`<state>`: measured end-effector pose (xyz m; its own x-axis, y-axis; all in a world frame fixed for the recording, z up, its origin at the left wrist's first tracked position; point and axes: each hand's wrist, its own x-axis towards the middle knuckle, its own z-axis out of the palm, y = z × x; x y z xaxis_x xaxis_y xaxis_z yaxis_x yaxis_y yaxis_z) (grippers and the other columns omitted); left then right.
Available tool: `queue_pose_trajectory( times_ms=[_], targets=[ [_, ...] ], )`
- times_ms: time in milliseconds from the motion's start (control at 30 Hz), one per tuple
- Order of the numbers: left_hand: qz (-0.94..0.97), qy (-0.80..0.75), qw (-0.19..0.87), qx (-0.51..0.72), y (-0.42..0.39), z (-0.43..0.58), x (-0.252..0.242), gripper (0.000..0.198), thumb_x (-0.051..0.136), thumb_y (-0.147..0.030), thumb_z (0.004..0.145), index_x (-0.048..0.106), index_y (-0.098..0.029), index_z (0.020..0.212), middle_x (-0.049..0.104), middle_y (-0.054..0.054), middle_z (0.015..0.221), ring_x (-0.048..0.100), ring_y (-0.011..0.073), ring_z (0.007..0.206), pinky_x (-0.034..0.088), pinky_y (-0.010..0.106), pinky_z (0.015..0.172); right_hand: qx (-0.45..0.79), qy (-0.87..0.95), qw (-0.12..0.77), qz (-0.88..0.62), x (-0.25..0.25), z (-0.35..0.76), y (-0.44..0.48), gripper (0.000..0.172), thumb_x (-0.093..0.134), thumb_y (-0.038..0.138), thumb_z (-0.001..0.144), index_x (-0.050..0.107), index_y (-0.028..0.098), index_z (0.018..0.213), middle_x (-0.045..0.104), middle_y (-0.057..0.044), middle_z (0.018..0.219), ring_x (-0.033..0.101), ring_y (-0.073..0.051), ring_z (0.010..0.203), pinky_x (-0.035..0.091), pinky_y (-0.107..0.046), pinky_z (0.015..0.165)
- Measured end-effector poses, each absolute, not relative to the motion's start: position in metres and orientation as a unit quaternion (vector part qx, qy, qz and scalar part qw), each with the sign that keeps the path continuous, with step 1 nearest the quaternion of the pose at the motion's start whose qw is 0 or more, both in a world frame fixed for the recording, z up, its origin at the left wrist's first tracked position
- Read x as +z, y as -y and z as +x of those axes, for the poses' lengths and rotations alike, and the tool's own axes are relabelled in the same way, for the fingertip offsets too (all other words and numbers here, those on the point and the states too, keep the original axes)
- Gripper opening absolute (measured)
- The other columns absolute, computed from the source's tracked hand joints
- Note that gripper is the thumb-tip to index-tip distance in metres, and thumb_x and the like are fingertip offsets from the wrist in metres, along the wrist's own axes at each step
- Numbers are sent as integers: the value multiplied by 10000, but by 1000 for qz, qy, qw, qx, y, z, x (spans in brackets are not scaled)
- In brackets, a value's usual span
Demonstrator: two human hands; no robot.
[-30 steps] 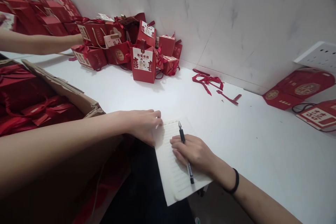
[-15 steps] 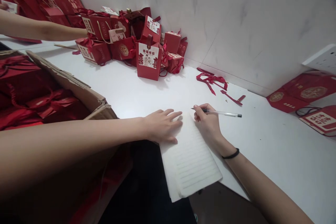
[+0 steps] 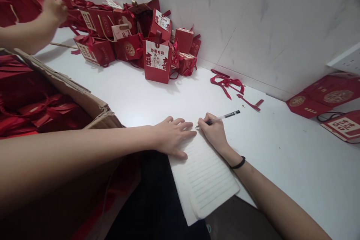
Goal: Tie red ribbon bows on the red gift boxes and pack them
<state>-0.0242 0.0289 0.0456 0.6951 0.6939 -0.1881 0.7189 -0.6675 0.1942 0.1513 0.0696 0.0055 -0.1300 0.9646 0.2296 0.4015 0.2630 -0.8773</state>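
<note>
A lined notebook [image 3: 210, 180] lies at the front edge of the white table, its near end jutting over the edge. My left hand [image 3: 174, 137] rests flat on the upper left of its page, fingers spread. In my right hand [image 3: 213, 131] is a pen [image 3: 225, 115] with a clear barrel, pinched close to its point. The pen tip is at the top of the page, just right of my left fingertips. Whether it touches the paper I cannot tell. A black band [image 3: 238, 162] circles my right wrist.
Red gift boxes [image 3: 156, 62] are piled along the marble-patterned wall. An open cardboard box [image 3: 84, 108] with red boxes inside stands at left. Another person's hand [image 3: 54, 9] is at upper left. Red ribbons [image 3: 229, 82] lie near the wall; more red boxes [image 3: 309, 101] stand at right.
My right hand has moved left and slightly down, bringing the pen tip closer to my left fingers. The other person's hand has come back left from the boxes and is raised.
</note>
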Motion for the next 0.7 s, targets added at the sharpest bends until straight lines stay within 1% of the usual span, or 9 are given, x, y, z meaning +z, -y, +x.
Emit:
queue_pose_trajectory(
  times_ms=[67, 233, 433, 567, 700],
  targets=[
    [912, -385, 132, -50, -30, -23, 46, 713, 515, -574, 694, 352, -243, 1304, 304, 97, 1427, 319, 346, 1214, 308, 483, 916, 334, 679, 416, -505, 5, 151, -70, 286, 534, 238, 718, 333, 193, 521, 371, 77, 435, 352, -85, 435, 292, -216, 451],
    [914, -380, 133, -54, -34, -20, 48, 740, 538, -594, 642, 400, -217, 1263, 377, 87, 1380, 386, 324, 1123, 347, 460, 873, 325, 691, 407, -501, 6, 150, -69, 297, 540, 235, 710, 329, 188, 506, 357, 77, 438, 319, -80, 445, 273, -211, 446],
    [912, -384, 128, -65, -31, -18, 50, 705, 518, -566, 665, 406, -206, 1261, 338, 85, 1409, 371, 334, 1142, 349, 478, 877, 334, 675, 419, -507, 4, 151, -70, 283, 530, 247, 697, 319, 195, 517, 323, 82, 431, 310, -83, 438, 262, -213, 431],
    [910, -387, 129, -67, -31, -18, 52, 697, 515, -569, 665, 404, -219, 1258, 371, 89, 1385, 385, 325, 1127, 355, 468, 872, 316, 681, 422, -508, 4, 150, -71, 284, 526, 236, 675, 300, 196, 508, 289, 83, 443, 285, -81, 444, 252, -214, 434],
    [911, -385, 128, -73, -31, -18, 52, 678, 530, -561, 661, 425, -216, 1236, 374, 91, 1381, 394, 325, 1118, 358, 463, 868, 316, 676, 419, -517, 5, 149, -71, 267, 513, 257, 687, 316, 199, 516, 296, 80, 440, 304, -87, 441, 254, -218, 431]
  ],
)
